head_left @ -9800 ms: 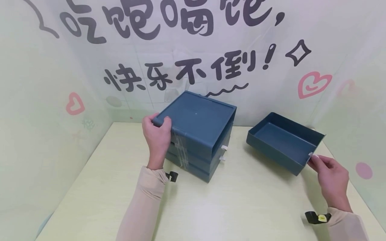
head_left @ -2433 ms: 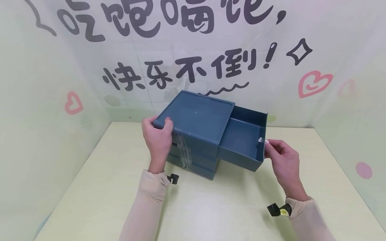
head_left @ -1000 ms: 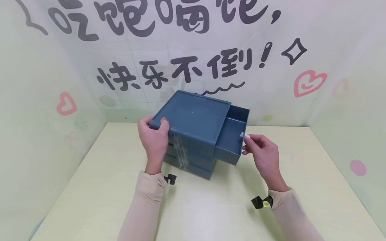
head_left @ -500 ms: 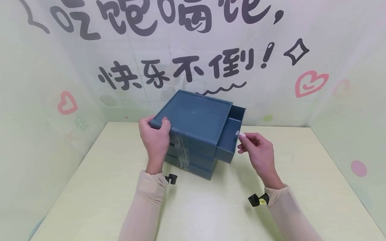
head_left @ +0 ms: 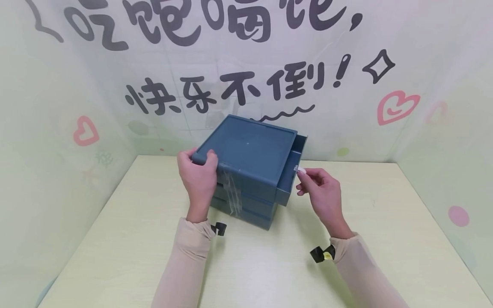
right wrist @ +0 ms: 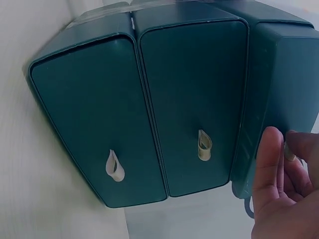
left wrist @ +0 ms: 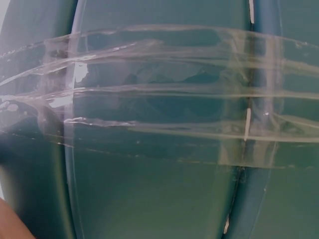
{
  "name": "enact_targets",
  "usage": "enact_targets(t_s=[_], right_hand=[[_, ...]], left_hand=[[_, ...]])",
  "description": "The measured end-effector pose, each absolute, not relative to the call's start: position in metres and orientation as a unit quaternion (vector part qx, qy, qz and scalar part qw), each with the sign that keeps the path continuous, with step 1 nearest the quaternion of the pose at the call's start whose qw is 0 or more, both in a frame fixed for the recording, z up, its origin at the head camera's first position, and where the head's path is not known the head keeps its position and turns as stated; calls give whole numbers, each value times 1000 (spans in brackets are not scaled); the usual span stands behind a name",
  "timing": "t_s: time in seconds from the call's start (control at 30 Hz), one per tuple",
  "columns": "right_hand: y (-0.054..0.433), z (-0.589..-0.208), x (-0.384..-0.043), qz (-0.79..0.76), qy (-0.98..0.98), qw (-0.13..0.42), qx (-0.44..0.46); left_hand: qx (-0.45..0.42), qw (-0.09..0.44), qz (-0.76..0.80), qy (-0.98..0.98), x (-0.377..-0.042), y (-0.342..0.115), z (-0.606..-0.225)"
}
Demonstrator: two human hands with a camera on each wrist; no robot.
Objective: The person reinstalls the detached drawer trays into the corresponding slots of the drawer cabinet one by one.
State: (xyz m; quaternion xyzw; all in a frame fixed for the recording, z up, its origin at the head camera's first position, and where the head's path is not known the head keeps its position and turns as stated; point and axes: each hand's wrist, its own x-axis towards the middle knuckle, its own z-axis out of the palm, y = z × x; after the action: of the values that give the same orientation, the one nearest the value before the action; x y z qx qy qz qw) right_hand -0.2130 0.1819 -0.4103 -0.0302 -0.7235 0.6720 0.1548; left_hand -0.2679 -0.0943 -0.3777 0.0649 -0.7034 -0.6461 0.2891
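Observation:
A dark blue drawer unit point(head_left: 246, 147) stands on the table, clear tape point(head_left: 232, 192) running down its near side. Its top drawer point(head_left: 289, 173) sticks out a little to the right. My left hand point(head_left: 198, 179) grips the top's near left corner, thumb on the upper face. With thumb and fingers, my right hand point(head_left: 321, 194) pinches the small white pull tab point(head_left: 300, 170) on the drawer front. In the right wrist view the two lower drawers are closed, each with a white loop tab point(right wrist: 114, 167). Tape over the drawer unit point(left wrist: 154, 189) fills the left wrist view.
The pale table point(head_left: 262, 269) extends around the unit. Behind it rises a white wall sheet point(head_left: 339, 124) with black lettering and pink hearts. Sheets also hang at the left and right sides.
My right hand has moved left, sliding the top drawer into the unit. Earlier the drawer was fully out, held to the right. My left hand has kept its grip on the corner.

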Motion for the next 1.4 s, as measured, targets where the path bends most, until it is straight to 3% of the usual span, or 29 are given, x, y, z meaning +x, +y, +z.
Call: enact_targets(t_s=[1.4], right_hand=[[159,-412,-223,678,-717,163,-16]], left_hand=[[67,288,-639,-710,-272,-97,-378]])
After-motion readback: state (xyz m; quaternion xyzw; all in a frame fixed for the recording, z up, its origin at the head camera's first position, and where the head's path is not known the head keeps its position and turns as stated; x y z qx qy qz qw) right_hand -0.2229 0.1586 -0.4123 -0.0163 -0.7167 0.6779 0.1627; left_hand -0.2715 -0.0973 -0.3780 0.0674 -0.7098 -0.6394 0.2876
